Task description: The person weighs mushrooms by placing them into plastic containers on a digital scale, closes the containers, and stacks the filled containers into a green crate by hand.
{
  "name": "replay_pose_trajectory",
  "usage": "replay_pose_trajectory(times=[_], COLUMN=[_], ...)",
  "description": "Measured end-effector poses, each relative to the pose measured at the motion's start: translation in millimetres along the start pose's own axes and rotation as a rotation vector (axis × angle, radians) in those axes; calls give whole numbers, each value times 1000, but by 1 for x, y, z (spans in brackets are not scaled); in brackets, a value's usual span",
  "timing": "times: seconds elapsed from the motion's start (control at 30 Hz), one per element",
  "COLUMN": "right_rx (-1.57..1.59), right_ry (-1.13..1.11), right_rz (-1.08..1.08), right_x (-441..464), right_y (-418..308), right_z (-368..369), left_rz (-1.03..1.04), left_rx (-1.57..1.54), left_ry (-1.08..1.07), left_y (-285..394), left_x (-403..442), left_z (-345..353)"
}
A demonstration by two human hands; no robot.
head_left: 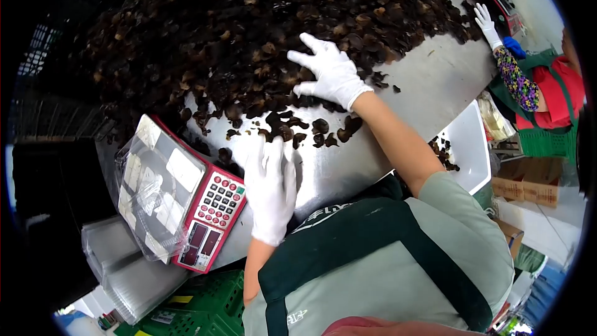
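Scale [194,209], red-edged, sits at lower left of the frame, keypad [222,200] beside the left hand [270,196], probably for easy reach. That gloved hand's grip is wide and empty, fingertips near loose dark pieces [283,127] on the metal counter [348,158]. Near centre, the right hand [336,78] opens its grip wide over the heap [249,18], seemingly to span more pieces. At upper right, another person's gloved hand [489,26] lies by the heap.

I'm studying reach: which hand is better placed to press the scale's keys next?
Left, I'd judge: the left hand is right beside the keypad, while the right hand is farther off, at the dark heap.
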State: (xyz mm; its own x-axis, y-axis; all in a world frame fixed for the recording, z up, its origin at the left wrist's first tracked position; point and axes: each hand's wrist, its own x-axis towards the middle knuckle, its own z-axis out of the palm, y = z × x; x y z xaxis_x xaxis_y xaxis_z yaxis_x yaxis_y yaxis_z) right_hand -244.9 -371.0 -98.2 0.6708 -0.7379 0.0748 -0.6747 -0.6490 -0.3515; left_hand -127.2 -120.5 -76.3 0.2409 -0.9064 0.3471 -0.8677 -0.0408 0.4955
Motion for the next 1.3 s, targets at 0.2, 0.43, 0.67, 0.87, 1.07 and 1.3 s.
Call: replay_pose_trajectory(times=[0.2,0.43,0.67,0.87,1.07,1.3], right_rx=[197,1295,1464,1257,134,502], right_ry=[184,-48,-292,-450,-156,-56], right_rz=[-85,318,88,-352,-953,-859], right_x=[20,42,57,64,30,30], right_y=[27,5,-77,-220,-318,-291], right_z=[9,-41,-49,-55,-30,-24], left_rz=[-97,-458,-276,-317,-197,-216], left_rx=[470,617,408,462,380,364], left_ry=[553,450,474,456,520,500], left_y=[-24,-79,-67,-59,-66,-64], left_x=[-89,-131,-91,-76,-66,-67], left_z=[-124,-173,-143,-126,-119,-118])
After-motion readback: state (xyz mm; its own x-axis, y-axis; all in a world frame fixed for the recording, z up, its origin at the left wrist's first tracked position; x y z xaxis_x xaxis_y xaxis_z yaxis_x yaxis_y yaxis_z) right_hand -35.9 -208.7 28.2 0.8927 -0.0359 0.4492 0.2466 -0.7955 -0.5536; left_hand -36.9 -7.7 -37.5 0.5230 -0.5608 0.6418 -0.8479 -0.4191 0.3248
